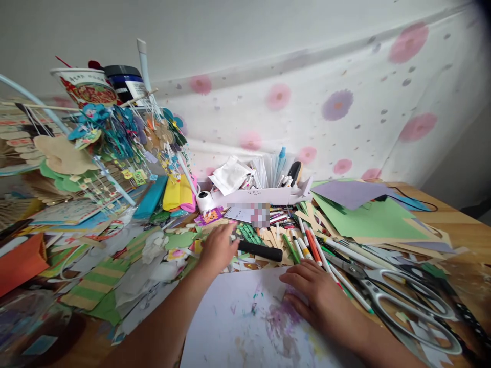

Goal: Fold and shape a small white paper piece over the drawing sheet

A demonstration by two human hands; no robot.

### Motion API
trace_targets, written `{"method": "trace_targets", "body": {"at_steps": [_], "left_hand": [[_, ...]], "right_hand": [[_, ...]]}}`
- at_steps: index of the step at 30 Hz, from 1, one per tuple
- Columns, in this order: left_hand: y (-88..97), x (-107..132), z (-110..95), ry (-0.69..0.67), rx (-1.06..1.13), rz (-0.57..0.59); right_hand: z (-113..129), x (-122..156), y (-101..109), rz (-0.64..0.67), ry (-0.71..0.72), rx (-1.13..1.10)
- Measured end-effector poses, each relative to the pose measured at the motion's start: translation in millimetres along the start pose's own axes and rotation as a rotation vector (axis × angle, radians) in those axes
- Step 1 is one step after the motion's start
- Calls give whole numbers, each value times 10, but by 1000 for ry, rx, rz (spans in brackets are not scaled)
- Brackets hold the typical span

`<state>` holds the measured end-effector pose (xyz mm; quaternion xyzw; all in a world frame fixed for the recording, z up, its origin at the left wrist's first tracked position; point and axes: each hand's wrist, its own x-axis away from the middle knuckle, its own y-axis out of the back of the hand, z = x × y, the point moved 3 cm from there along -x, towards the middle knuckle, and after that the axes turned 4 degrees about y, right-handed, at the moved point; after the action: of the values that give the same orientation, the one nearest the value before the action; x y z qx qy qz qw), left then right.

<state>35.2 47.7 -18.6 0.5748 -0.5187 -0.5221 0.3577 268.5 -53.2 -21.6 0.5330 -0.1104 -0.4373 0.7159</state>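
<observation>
R hand [314, 289] — on wht sheet [218, 317] (stained)

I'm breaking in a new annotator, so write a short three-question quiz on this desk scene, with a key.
1. True or false: the large silver-handled scissors lie to the right of the stained white surface.
2. What is the right hand over?
A) The light green paper
B) The stained white surface
C) The flower-patterned cloth
3. Fill in the colour: the handle near the left hand is ____.

Key: 1. True. 2. B. 3. Black.
</observation>
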Motion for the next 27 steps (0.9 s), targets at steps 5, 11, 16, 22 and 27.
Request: {"method": "trace_targets", "body": {"at_steps": [5, 11, 16, 22, 27], "left_hand": [[284, -110, 691, 137, -71, -9], [260, -257, 961, 176, -95, 18], [151, -438, 999, 255, -44, 18], [160, -529, 1184, 368, 115, -14], [386, -366, 1375, 423, 284, -107]], "right_hand": [[-1, 3, -31, 24, -6, -9], [-14, -4, -25, 47, -3, 13], [-8, -9, -12, 52, -4, 20], [-11, -18, -32, 89, -25, 0], [-30, -7, -62, 110, -19, -1]]}}
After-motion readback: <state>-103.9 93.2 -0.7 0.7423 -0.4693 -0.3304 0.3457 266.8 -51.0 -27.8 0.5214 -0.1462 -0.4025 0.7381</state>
